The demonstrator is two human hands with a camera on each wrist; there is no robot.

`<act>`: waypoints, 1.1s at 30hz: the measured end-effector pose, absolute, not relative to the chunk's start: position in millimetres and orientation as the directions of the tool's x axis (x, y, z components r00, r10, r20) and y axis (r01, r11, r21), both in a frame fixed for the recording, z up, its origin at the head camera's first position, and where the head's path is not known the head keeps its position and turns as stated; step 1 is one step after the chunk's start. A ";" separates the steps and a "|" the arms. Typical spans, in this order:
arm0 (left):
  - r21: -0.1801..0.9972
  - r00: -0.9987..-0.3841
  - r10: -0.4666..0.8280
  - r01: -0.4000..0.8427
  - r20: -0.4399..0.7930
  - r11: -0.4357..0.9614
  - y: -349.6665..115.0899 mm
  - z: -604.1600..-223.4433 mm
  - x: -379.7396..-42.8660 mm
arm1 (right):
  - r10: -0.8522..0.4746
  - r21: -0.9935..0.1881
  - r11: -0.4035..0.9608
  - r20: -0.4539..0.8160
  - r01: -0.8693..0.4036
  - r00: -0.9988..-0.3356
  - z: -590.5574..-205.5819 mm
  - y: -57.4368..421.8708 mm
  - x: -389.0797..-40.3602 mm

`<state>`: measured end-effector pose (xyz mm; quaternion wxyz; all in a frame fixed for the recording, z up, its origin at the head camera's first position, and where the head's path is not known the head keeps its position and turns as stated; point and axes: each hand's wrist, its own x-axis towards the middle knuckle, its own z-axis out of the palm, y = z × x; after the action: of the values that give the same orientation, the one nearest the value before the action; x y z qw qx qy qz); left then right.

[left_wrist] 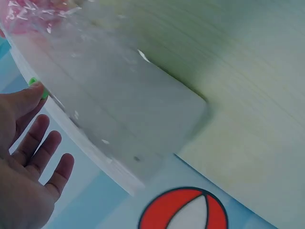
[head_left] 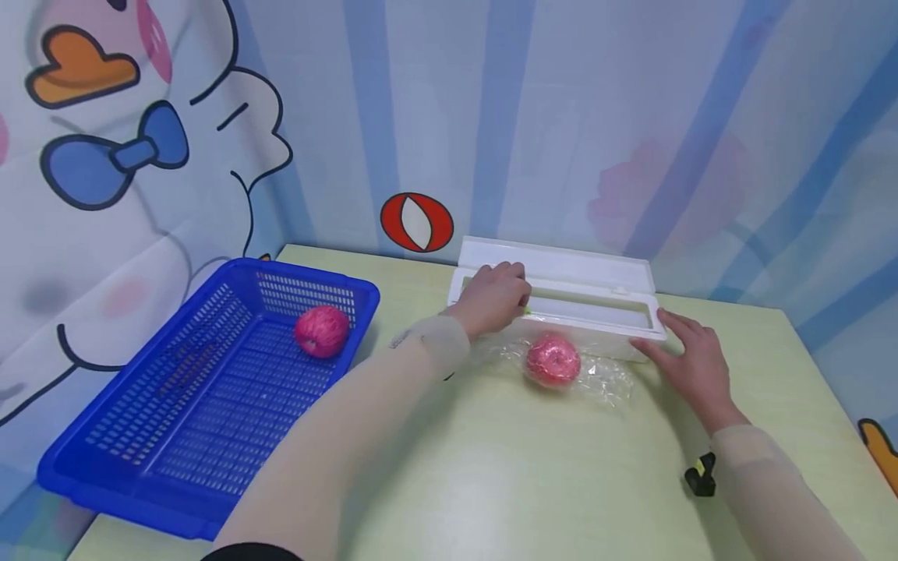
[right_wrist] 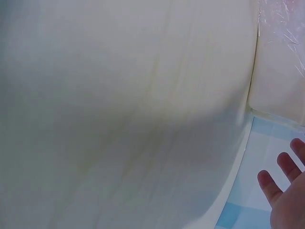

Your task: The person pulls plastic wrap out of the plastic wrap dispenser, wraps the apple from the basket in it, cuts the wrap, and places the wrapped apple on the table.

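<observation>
A white cling film dispenser (head_left: 592,306) lies on the table with its lid raised at the back. My left hand (head_left: 493,298) is over its left half; in the left wrist view the thumb and a finger pinch a small green slider (left_wrist: 38,88) on its edge, with the other fingers spread. At the right end, my right hand (head_left: 694,366) holds the corner between thumb and index finger; its other fingers are spread in the right wrist view. Clear cling film (head_left: 606,379) comes from the front, around a pink-red apple (head_left: 553,361) lying before the dispenser.
To the left stands a blue plastic basket (head_left: 263,397) with another pink-red apple (head_left: 322,331) inside. A small black clip-like object (head_left: 700,475) is beside my right forearm. Behind the pale table (head_left: 533,483) hangs a cartoon-printed cloth (head_left: 449,117).
</observation>
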<state>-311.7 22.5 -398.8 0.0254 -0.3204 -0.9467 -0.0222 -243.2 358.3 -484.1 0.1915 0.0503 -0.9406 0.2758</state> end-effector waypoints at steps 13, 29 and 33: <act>0.015 -0.822 0.567 0.568 0.059 0.823 -35.7 -399.7 -316.0 | 0.007 -0.488 0.853 0.367 -0.186 -0.930 -486.8 360.9 -243.0; -0.043 -0.830 0.554 0.552 0.065 0.833 -67.6 -392.7 -313.2 | 0.002 -0.491 0.850 0.363 -0.190 -0.932 -487.3 356.9 -242.3; -0.083 -0.829 0.556 0.551 0.058 0.830 -67.3 -391.5 -312.0 | 0.011 -0.491 0.852 0.362 -0.180 -0.932 -485.7 357.4 -241.4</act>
<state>-312.0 -67.3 -391.5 0.0398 -0.2895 -0.9559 0.0311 -241.4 357.4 -485.7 0.1789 0.0447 -0.9456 0.2679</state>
